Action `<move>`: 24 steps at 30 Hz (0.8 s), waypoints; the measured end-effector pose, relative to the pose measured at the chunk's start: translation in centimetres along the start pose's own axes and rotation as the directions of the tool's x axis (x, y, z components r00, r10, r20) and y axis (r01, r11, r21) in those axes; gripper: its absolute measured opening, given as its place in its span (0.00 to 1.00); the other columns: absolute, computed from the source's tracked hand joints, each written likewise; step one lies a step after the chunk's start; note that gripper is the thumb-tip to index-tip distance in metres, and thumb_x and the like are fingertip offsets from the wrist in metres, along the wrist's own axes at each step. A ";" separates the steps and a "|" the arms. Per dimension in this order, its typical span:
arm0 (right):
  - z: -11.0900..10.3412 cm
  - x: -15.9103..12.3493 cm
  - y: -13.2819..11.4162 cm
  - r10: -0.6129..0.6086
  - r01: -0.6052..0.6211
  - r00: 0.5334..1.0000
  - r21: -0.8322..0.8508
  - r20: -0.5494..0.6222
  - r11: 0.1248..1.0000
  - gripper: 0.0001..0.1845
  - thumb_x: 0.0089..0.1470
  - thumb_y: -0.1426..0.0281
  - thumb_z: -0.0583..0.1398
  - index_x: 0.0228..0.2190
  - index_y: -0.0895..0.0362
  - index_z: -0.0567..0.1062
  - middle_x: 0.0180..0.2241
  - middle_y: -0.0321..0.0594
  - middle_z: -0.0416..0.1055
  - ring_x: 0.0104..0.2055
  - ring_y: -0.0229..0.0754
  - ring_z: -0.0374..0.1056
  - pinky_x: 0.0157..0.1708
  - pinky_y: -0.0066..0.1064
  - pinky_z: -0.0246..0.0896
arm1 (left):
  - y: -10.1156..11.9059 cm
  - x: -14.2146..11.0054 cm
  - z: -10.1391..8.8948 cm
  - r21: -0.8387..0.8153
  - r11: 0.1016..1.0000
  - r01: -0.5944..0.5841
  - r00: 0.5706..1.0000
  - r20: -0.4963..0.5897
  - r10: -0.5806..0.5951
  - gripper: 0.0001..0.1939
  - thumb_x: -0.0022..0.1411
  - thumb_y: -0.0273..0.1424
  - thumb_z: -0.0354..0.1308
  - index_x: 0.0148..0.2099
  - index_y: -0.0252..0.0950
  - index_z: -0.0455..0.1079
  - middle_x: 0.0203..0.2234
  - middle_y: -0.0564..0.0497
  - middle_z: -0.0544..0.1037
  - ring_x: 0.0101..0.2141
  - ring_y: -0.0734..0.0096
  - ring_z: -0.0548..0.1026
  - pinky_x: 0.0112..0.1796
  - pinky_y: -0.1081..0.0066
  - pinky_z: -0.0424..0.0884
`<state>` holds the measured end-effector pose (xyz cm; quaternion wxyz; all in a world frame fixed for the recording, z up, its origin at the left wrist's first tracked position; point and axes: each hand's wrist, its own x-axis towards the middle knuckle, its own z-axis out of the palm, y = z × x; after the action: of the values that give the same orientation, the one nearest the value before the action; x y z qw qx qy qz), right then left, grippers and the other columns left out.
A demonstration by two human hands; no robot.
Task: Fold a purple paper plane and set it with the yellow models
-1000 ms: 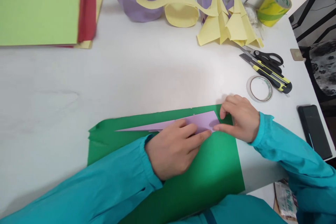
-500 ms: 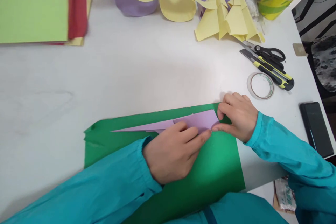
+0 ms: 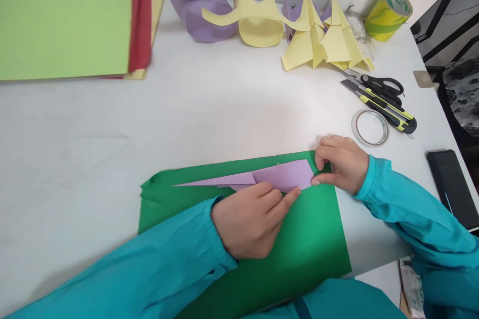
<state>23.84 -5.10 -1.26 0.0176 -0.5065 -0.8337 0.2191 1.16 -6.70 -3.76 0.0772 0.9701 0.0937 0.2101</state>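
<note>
A folded strip of light purple paper, long and pointed at its left end, lies on a green sheet. My left hand rests on its lower edge, index finger stretched toward the right end, the other fingers partly bent. Part of the strip is hidden under that hand. At the paper's right end is my right hand. Its thumb tip meets the edge there, or lies just beside it; which one I cannot tell. The other fingers curl above, with a gap between them and the thumb.
Scissors, a utility knife and a tape roll lie right of centre. Yellow folded paper shapes and a wide yellow tape roll stand behind. Coloured sheets lie far left; a black phone sits at the right edge.
My right thumb has slid rightward from the purple paper's lower right corner to its right edge. A fold line across the strip shows left of my fingers. The camera view has shifted slightly.
</note>
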 end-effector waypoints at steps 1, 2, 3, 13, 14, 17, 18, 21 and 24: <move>0.0 0.0 0.0 -0.004 0.004 1.000 0.005 -0.003 1.000 0.16 0.39 0.57 0.65 0.23 0.56 0.69 0.26 0.36 0.62 0.31 0.40 0.56 0.30 0.30 0.43 | 0.0 0.0 -0.1 0.007 1.000 -0.019 1.000 -0.002 0.019 0.17 0.58 0.21 0.40 0.43 0.19 0.67 0.29 0.39 0.77 0.20 0.68 0.63 0.22 0.65 0.58; 0.0 0.0 0.0 -0.007 0.007 1.000 0.008 -0.006 1.000 0.16 0.39 0.57 0.65 0.23 0.56 0.69 0.26 0.36 0.62 0.31 0.40 0.56 0.30 0.30 0.43 | 0.0 0.0 -0.2 0.013 0.999 -0.036 0.999 -0.011 0.036 0.17 0.58 0.21 0.40 0.43 0.19 0.67 0.30 0.38 0.77 0.19 0.68 0.63 0.21 0.65 0.58; 0.0 0.0 0.0 -0.007 0.007 1.000 0.011 -0.008 1.000 0.16 0.39 0.58 0.65 0.23 0.56 0.69 0.26 0.36 0.62 0.31 0.40 0.56 0.30 0.30 0.43 | 0.1 0.0 -0.3 0.019 0.999 -0.045 0.999 -0.026 0.045 0.17 0.58 0.21 0.40 0.42 0.19 0.67 0.30 0.37 0.77 0.19 0.68 0.63 0.21 0.65 0.59; 0.1 0.3 1.2 -0.113 0.119 0.992 0.135 -0.053 0.984 0.15 0.43 0.58 0.63 0.21 0.57 0.68 0.23 0.35 0.62 0.28 0.37 0.56 0.29 0.29 0.46 | 0.0 0.7 -0.8 -0.065 0.996 0.062 0.995 -0.077 -0.067 0.14 0.60 0.21 0.42 0.41 0.22 0.67 0.22 0.45 0.76 0.18 0.72 0.66 0.22 0.68 0.66; 0.1 0.4 1.5 -0.144 0.154 0.988 0.196 -0.063 0.968 0.15 0.45 0.59 0.61 0.20 0.58 0.68 0.22 0.35 0.61 0.27 0.36 0.56 0.28 0.28 0.46 | 0.0 0.8 -0.8 -0.065 0.996 0.062 0.993 -0.093 -0.068 0.14 0.60 0.21 0.42 0.41 0.22 0.67 0.22 0.45 0.76 0.18 0.72 0.67 0.23 0.68 0.66; 0.1 0.4 2.0 -0.186 0.201 0.980 0.325 -0.076 0.924 0.16 0.50 0.60 0.57 0.19 0.58 0.66 0.21 0.34 0.61 0.25 0.34 0.56 0.27 0.27 0.48 | 0.1 0.8 -0.7 -0.053 0.997 0.058 0.992 -0.112 -0.064 0.13 0.59 0.20 0.43 0.40 0.21 0.67 0.24 0.44 0.76 0.18 0.72 0.67 0.23 0.68 0.66; 0.1 0.3 1.9 -0.179 0.193 0.981 0.313 -0.075 0.930 0.16 0.49 0.59 0.58 0.20 0.58 0.67 0.21 0.35 0.61 0.25 0.35 0.56 0.27 0.27 0.48 | 0.1 0.9 -0.7 -0.049 0.997 0.060 0.992 -0.110 -0.065 0.13 0.59 0.20 0.43 0.40 0.21 0.67 0.23 0.44 0.76 0.18 0.72 0.67 0.22 0.68 0.66; 0.3 0.2 1.0 -0.097 0.107 0.993 0.142 -0.074 0.984 0.19 0.40 0.53 0.62 0.21 0.57 0.69 0.24 0.36 0.62 0.28 0.37 0.56 0.29 0.29 0.45 | 0.4 0.9 -0.5 -0.048 0.996 0.070 0.991 -0.114 -0.075 0.14 0.60 0.21 0.42 0.39 0.21 0.68 0.20 0.46 0.75 0.17 0.72 0.66 0.21 0.68 0.66; 0.6 0.1 -0.1 -0.008 0.007 0.998 -0.012 -0.066 1.000 0.21 0.36 0.51 0.64 0.21 0.56 0.70 0.26 0.36 0.63 0.31 0.40 0.57 0.30 0.31 0.43 | 0.5 0.7 -0.4 -0.055 0.994 0.094 0.988 -0.118 -0.100 0.14 0.60 0.21 0.41 0.39 0.20 0.68 0.20 0.46 0.75 0.17 0.72 0.65 0.22 0.67 0.66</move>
<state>23.59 -5.25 -1.80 0.0430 -0.5103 -0.8360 0.1971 1.71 -7.03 -3.07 0.1055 0.9477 0.1399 0.2668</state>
